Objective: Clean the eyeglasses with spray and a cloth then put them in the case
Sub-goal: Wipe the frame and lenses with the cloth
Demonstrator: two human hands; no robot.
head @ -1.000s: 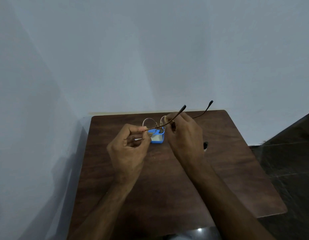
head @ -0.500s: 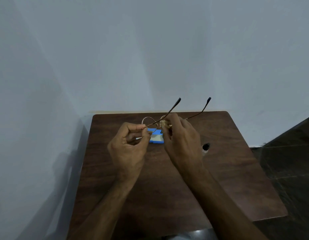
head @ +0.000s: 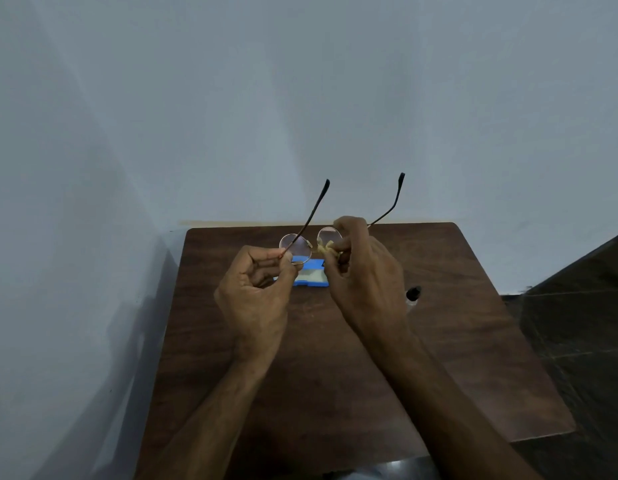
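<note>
Thin-rimmed round eyeglasses [head: 296,244] are held up over the far middle of the table, both temple arms sticking up and away from me. My left hand [head: 255,292] pinches the frame's left corner at the hinge. My right hand [head: 364,282] pinches a small yellowish cloth [head: 326,248] against the right lens. Under the hands lies an open blue case [head: 311,277] with a pale lining, partly hidden. A small dark-capped spray bottle [head: 412,295] shows just right of my right hand.
The dark wooden table [head: 456,341] stands against a pale wall at the back and on the left. Its right edge drops to a dark tiled floor [head: 584,323].
The glasses have tilted so both temple arms point more steeply upward. My right hand has shifted a little along the right lens with the cloth. My left hand has kept its hold.
</note>
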